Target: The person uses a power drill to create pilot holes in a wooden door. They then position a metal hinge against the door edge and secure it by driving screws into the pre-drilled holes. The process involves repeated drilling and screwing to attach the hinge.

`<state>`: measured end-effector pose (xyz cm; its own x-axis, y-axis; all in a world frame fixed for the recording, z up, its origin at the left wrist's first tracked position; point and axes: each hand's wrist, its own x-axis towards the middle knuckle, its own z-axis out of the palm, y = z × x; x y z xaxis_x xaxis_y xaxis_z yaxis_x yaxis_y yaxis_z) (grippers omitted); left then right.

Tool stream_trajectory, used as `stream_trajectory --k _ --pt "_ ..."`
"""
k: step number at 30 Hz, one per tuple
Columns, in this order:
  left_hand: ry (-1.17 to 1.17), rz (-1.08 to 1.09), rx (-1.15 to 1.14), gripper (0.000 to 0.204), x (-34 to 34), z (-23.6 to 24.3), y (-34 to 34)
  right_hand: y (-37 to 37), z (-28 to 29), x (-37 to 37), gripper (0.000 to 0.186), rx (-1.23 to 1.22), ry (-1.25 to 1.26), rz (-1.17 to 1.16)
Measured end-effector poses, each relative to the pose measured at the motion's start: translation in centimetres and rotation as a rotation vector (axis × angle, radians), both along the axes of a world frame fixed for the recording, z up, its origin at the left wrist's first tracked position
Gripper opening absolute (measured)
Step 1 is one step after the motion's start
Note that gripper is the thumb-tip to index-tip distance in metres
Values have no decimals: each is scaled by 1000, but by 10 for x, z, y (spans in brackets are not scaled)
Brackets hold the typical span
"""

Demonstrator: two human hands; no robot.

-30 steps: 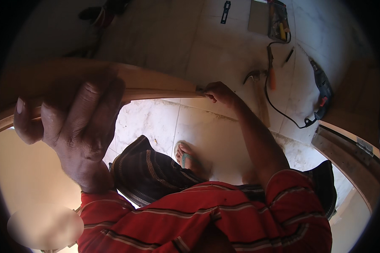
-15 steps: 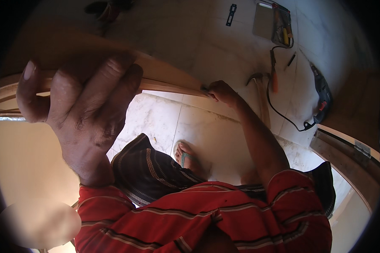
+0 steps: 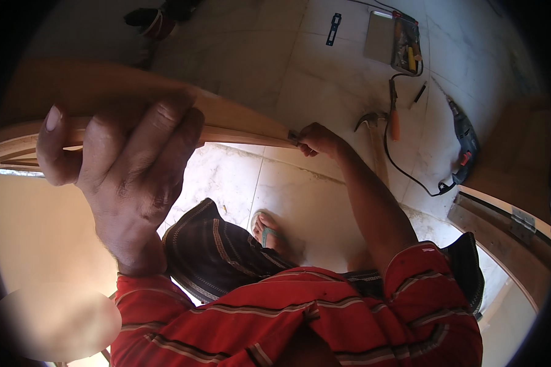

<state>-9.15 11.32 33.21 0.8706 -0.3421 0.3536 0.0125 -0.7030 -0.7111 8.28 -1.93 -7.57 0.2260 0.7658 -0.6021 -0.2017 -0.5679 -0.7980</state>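
My left hand (image 3: 131, 171) grips the top edge of a long wooden board (image 3: 49, 79), which looks like a door on edge, its fingertips curled over the wood. The board reaches from the left toward the middle. At its far end my right hand (image 3: 318, 137) is closed around something small and metallic (image 3: 292, 136) on the edge; my fingers hide most of it, so I cannot make out what it is. Below, my sandalled foot (image 3: 263, 226) shows on the tiles beside dark patterned cloth.
On the marble floor (image 3: 312, 67) lie a hammer (image 3: 367, 122), an orange-handled tool (image 3: 394, 122), a corded drill (image 3: 465, 140), a tool case (image 3: 404, 55) and a dark slotted plate (image 3: 333, 29). A hinged wooden frame (image 3: 508, 238) stands at my right; dark objects sit far back left.
My left hand and the board shifted upward, then slightly back down, ending higher than a second ago. My right hand stays at the board's end, sitting a little lower in the picture.
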Motion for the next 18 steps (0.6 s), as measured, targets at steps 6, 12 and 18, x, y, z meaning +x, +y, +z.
stream_trajectory --k 6,12,18 --pt "-8 16 20 38 -1 -1 -2 0 -6 -8 30 -83 -160 -38" --pt "-80 118 -35 39 -3 -2 -6 -24 -51 -4 41 -86 -715 24" --pt "63 -7 -110 45 25 -2 9 -52 -92 50 27 -69 -1033 229"
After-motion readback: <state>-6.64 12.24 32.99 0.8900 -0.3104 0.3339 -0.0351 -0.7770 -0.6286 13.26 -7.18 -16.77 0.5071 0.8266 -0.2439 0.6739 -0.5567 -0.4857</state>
